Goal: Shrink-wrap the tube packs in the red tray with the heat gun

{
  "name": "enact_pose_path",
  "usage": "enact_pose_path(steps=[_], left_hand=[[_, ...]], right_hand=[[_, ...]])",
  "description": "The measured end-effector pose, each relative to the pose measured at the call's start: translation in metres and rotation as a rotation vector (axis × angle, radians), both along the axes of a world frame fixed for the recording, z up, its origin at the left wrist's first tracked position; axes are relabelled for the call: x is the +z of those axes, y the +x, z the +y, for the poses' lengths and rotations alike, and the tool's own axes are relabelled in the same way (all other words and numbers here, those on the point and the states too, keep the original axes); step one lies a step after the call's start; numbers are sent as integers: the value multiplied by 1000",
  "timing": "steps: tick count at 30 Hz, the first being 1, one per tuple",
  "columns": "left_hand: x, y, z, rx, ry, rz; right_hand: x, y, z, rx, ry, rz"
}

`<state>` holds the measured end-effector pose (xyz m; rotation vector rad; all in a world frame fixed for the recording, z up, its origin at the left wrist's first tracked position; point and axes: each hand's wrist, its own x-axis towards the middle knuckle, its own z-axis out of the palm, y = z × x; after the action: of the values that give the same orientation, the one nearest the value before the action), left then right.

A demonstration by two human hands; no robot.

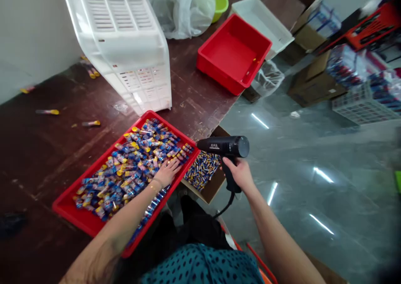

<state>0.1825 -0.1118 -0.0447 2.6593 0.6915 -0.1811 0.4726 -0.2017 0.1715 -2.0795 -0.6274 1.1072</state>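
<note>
In the head view, my right hand is wrapped round the grip of a black heat gun. Its nozzle points left, at the right corner of a shallow red tray. Many small blue tubes with yellow caps fill that tray in a loose heap. My left hand lies palm down on the tubes near the tray's right side, its fingers stretched forward. Past its fingertips, several tubes lie side by side in a row. What is under the palm is hidden.
Below the table edge, a cardboard box holds more tubes. A white plastic basket stands behind the tray. A deep red bin and a white tray sit further back. Loose tubes lie on the brown table.
</note>
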Motion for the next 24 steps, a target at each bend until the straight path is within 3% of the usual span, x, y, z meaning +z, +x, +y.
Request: enact_pose_path(steps=[3,5,7,12,15,21,24], left_hand=[[16,-73,-21,23,29,29],[30,-104,-22,43,42,30],[40,-111,-13,114,77,15],[48,-80,1,360,148,-38],[54,-88,-29,385,136,-38],[53,-159,-134,321,43,-3],[40,-159,-147,203,-23,7]], right_hand=[[6,-14,-19,101,-39,113],[6,-19,-27,168,-18,84],[3,-22,-28,186,24,-29],[-2,-27,-21,297,43,-94],[-2,-36,-20,322,50,-179],[2,-42,-15,289,37,-274],[0,-44,-7,308,35,-289]])
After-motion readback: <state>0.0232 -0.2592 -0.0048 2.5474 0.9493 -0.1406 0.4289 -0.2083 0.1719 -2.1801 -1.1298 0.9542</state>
